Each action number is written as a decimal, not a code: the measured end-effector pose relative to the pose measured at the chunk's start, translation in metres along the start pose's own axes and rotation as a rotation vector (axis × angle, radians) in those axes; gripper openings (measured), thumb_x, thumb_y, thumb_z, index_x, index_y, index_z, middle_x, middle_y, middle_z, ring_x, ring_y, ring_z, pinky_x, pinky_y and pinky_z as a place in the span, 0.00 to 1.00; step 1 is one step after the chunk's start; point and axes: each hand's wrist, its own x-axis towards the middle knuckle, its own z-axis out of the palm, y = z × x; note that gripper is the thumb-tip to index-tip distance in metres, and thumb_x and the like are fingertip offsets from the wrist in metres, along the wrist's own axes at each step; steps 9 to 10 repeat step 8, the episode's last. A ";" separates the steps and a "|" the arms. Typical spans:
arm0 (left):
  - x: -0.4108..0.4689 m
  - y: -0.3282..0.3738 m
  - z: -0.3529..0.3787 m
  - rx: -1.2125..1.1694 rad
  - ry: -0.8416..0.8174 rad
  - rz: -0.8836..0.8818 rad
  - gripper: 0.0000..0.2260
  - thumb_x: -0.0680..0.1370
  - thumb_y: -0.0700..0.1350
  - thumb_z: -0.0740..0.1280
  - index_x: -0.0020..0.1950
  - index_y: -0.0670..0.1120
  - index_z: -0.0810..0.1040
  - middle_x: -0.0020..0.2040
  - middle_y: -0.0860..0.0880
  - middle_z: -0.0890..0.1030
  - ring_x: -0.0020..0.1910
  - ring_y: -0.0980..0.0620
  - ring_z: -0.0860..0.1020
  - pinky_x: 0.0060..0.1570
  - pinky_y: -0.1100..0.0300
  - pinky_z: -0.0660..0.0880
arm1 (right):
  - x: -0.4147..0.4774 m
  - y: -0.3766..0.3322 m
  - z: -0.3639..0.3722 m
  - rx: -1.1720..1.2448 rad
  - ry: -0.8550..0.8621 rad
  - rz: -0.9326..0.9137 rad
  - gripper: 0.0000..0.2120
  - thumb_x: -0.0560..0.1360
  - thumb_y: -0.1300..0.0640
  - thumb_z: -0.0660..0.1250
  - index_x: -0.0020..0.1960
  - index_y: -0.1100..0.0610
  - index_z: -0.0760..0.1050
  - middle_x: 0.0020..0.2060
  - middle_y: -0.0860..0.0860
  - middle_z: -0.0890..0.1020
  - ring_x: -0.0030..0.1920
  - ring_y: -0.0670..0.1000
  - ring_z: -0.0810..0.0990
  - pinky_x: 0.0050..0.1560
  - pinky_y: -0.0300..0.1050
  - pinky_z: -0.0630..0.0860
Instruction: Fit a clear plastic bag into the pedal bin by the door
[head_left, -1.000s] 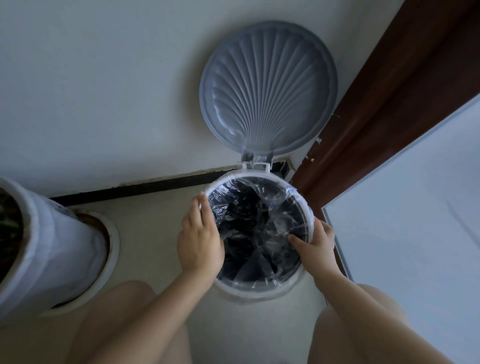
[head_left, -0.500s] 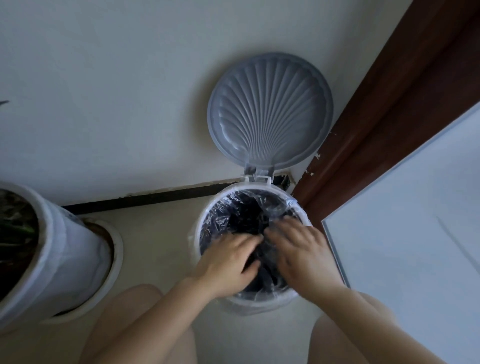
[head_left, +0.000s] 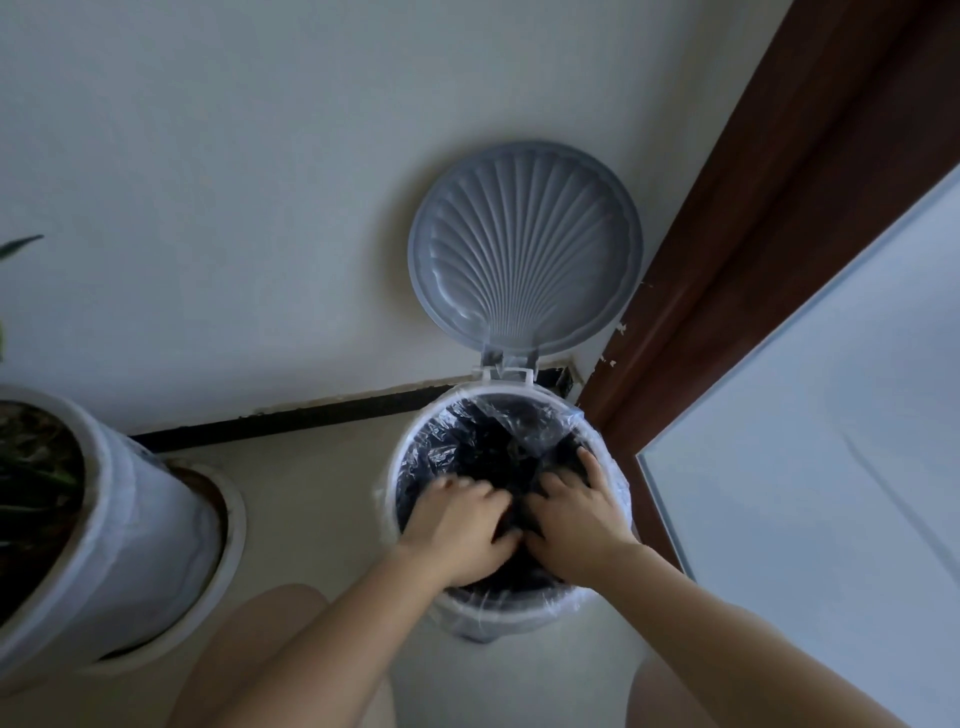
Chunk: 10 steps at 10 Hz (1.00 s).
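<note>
I am crouched over the pedal bin (head_left: 511, 621), which stands on the floor (head_left: 311, 493) in the corner where the wall (head_left: 260, 182) meets the brown door frame (head_left: 779, 234). Its shell-ribbed lid (head_left: 524, 249) is tipped up and back against the wall, so the mouth is open straight below me.

The clear plastic bag (head_left: 467, 441) is already in the bin: its edge is folded out over the white rim all the way round, and the film sags crinkled into the dark inside. Both my hands are down in the mouth, side by side and nearly touching. My left hand (head_left: 454, 530) lies palm down on the near left of the opening, fingers spread and loose, holding nothing. My right hand (head_left: 571, 512) is the same on the near right, open and flat, its fingers reaching towards the right wall of the bin.

What matters next is depth. The bin's long axis runs straight down from my palms, and the loose film lies directly beneath and ahead of my fingers, towards the hinge side. Neither hand is clearly nearer; I judge both should push downward and outward together to seat the bag against the walls and base. How far the bag has reached the bottom I cannot tell, since it is too dark in there.

A potted plant (head_left: 67, 519) stands well apart on my left.
</note>
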 end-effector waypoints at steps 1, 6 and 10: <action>-0.011 -0.014 0.001 -0.028 0.486 -0.040 0.15 0.74 0.51 0.60 0.58 0.48 0.77 0.59 0.48 0.78 0.59 0.45 0.74 0.62 0.48 0.65 | -0.010 0.009 0.002 0.140 0.341 -0.026 0.17 0.73 0.51 0.63 0.60 0.53 0.76 0.61 0.55 0.77 0.63 0.60 0.73 0.70 0.58 0.61; -0.013 -0.051 0.010 -0.065 0.361 -0.352 0.34 0.76 0.58 0.57 0.76 0.42 0.53 0.76 0.43 0.60 0.74 0.45 0.59 0.70 0.50 0.60 | -0.007 0.043 0.009 0.488 0.163 0.304 0.38 0.75 0.39 0.57 0.76 0.47 0.40 0.77 0.46 0.47 0.77 0.51 0.44 0.75 0.56 0.48; -0.015 -0.052 -0.068 0.065 0.444 -0.378 0.35 0.76 0.61 0.52 0.76 0.40 0.50 0.77 0.41 0.55 0.75 0.44 0.53 0.73 0.48 0.52 | -0.003 0.054 -0.064 0.207 0.375 0.304 0.35 0.76 0.36 0.49 0.76 0.49 0.42 0.78 0.48 0.49 0.76 0.50 0.40 0.74 0.55 0.40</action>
